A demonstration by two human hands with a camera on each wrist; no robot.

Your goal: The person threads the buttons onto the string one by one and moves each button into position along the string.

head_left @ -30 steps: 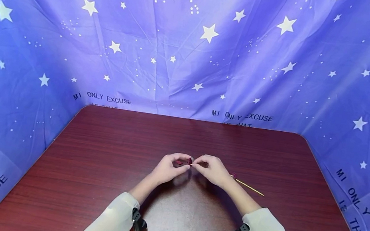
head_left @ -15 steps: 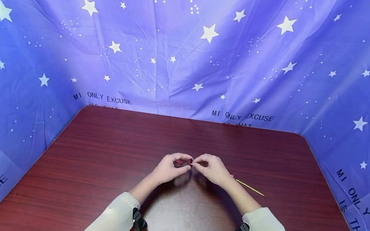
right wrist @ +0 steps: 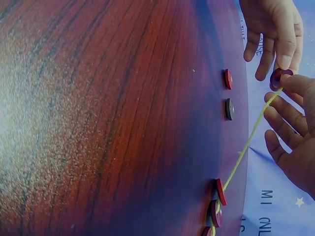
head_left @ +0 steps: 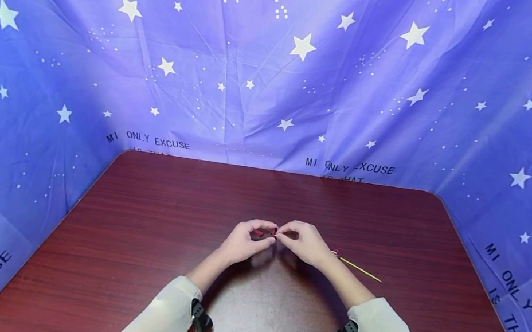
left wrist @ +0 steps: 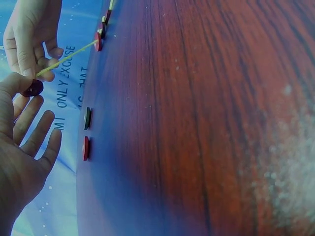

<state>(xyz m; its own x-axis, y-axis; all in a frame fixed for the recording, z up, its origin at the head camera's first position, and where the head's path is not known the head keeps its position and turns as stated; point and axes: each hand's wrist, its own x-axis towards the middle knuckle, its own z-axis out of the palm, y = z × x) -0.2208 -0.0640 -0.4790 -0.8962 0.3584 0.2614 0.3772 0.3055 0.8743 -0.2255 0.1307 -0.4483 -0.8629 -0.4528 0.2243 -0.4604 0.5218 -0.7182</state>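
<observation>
My left hand (head_left: pixel 241 243) pinches a dark red button (right wrist: pixel 274 79) between thumb and index finger, its other fingers spread. Facing it, my right hand (head_left: pixel 308 246) pinches a yellow string (right wrist: pixel 251 132) right at the button, thumb and fingertip meeting at its face. From there the string slants down to a row of several red and dark buttons (right wrist: pixel 221 192) threaded on it, lying on the table. Past the right forearm, the string's far end trails out in the head view. Fingertips hide where string and held button meet.
A loose red button (left wrist: pixel 85 148) and a loose dark button (left wrist: pixel 87 118) lie on the dark red wooden table (head_left: pixel 163 190) near the hands. Behind the table hangs a blue-purple curtain (head_left: pixel 221 54) with white stars. Both wrists carry black cameras.
Both hands stay almost where they were, fingertips together at the button. The bit of string showing between them looks shorter now.
</observation>
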